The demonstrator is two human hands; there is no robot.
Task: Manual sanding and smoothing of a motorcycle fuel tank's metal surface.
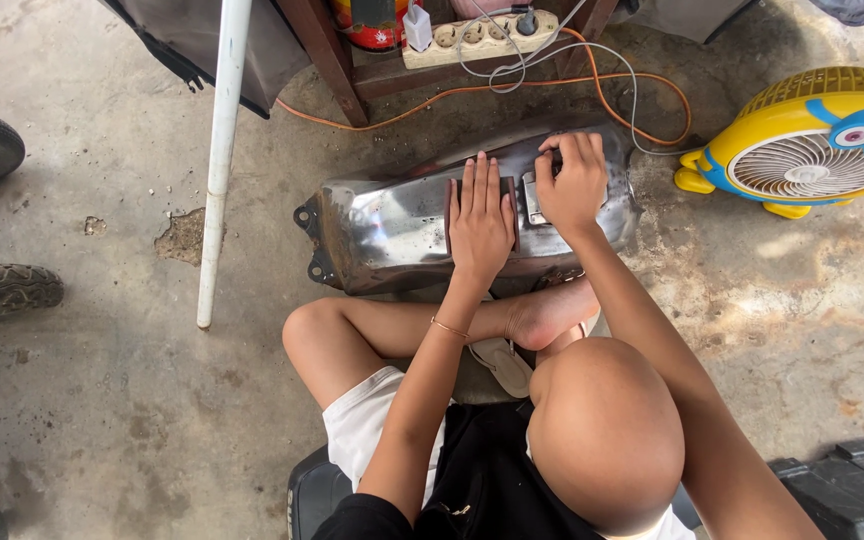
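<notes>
A bare, shiny metal motorcycle fuel tank (382, 230) lies on the concrete floor in front of my crossed legs. My left hand (480, 222) lies flat on top of the tank, fingers together, pressing down on a dark rectangular sanding pad (450, 215) whose edges show beside the palm. My right hand (572, 185) is curled over the tank's upper right part, by the filler opening, and grips it. A thin bracelet sits on my left wrist.
A yellow cartoon-shaped fan (812, 140) stands at the right. A power strip (477, 38) lies on a wooden frame behind the tank, with an orange cable (642, 90) looping down. A white pole (220, 160) leans at the left, near tyres (2, 290). A black case (852, 480) sits at the lower right.
</notes>
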